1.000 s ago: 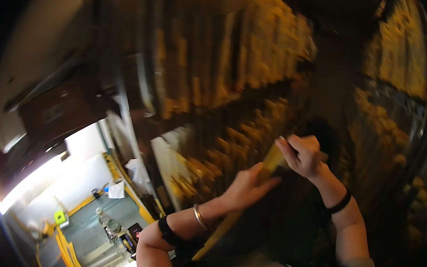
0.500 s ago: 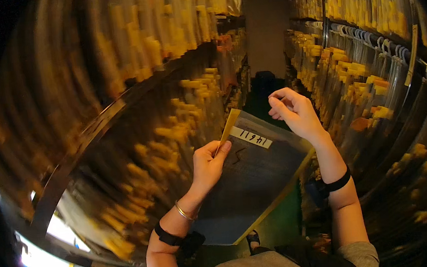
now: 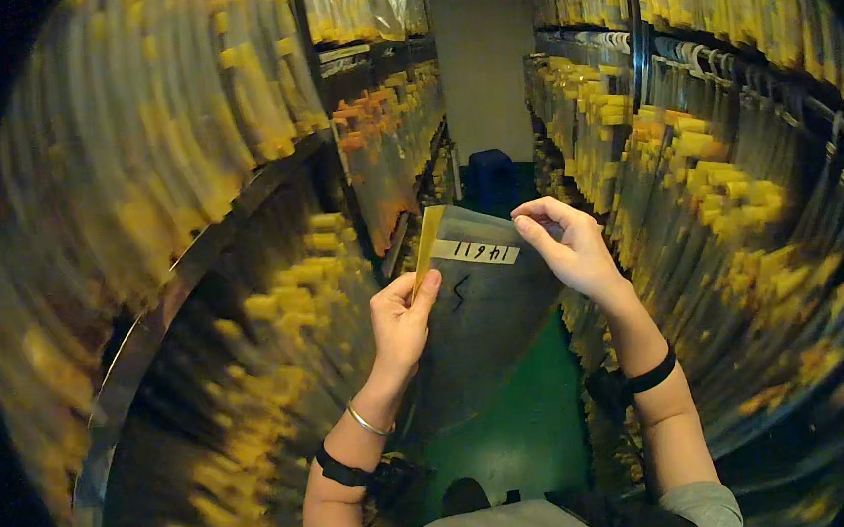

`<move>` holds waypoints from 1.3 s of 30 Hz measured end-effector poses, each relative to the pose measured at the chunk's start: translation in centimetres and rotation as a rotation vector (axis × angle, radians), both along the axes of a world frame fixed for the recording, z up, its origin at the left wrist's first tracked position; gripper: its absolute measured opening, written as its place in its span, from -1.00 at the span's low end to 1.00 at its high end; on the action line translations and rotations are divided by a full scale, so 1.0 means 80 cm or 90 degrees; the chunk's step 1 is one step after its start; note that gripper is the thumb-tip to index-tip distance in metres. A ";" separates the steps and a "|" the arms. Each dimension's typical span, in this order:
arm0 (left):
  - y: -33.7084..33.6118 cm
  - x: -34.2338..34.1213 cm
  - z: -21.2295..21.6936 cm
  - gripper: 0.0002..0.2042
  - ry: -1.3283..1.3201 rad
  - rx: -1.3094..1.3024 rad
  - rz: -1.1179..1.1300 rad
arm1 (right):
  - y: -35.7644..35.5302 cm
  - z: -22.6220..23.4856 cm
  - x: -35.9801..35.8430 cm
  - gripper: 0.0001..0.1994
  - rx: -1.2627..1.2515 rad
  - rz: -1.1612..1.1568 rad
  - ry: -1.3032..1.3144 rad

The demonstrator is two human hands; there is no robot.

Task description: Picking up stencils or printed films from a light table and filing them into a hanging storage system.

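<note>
A dark, see-through film sheet (image 3: pixel 487 333) hangs in front of me, with a yellow strip (image 3: pixel 428 241) along its left edge. Near its top sits a white label (image 3: pixel 476 251) with dark handwriting. My left hand (image 3: pixel 402 320) is closed on the yellow-edged side, thumb on the face of the sheet. At the upper right corner, the thumb and fingertips of my right hand (image 3: pixel 572 250) are pinched together on the sheet's edge. The sheet's lower end fades into the dark, so its bottom edge is hard to make out.
Tall racks of hanging film sheets with yellow edges (image 3: pixel 286 304) line the left; similar sheets (image 3: pixel 704 192) hang from hooks on a rail (image 3: pixel 755 89) at right. Between them runs a narrow green floor (image 3: pixel 524 424). A dark blue object (image 3: pixel 491 174) stands at the aisle's far end before a pale wall (image 3: pixel 481 71).
My right hand, earlier held above the sheet, has come down onto its upper right corner. The sheet now stands more upright and shows less of its face. My view has swung somewhat right.
</note>
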State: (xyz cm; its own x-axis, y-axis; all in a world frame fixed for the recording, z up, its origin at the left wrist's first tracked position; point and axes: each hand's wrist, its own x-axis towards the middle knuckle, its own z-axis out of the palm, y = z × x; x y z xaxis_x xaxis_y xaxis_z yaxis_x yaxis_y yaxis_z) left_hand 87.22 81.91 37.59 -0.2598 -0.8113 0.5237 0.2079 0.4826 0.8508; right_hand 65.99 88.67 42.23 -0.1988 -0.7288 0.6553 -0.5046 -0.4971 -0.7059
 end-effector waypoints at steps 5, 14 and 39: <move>-0.141 -0.097 -0.023 -0.72 -0.036 -0.026 -0.004 | -0.115 -0.005 -0.087 -0.74 -0.036 -0.099 0.109; -0.357 -0.283 0.025 -0.77 0.091 -0.008 -0.129 | -0.301 0.080 -0.230 -0.70 -0.006 -0.141 0.167; -0.900 -0.608 0.181 -0.66 -0.412 -0.324 0.162 | -1.023 0.141 -0.536 -0.62 -0.316 0.012 0.113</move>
